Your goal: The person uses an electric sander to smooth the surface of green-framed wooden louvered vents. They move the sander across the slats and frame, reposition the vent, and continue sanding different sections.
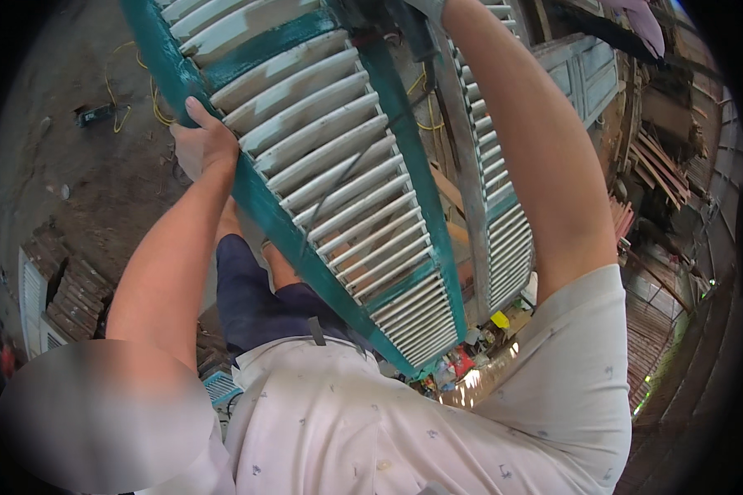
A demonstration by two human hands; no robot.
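Observation:
A tall louvred shutter leans across the middle. It has a teal frame and slats patchy in white and grey. My left hand is closed on its left frame edge, thumb uppermost. Up at the top edge, my right hand is mostly cut off by the picture, and something light grey seems to cover it. A dark, blurred tool-like object is right beside it, over the shutter's upper right frame. The right hand's fingers are hidden.
Behind it on the right stands a second louvred shutter. A yellow cord and a dark teal object lie on the dirt floor. Stacked brown tiles are at the left, wooden strips at the right.

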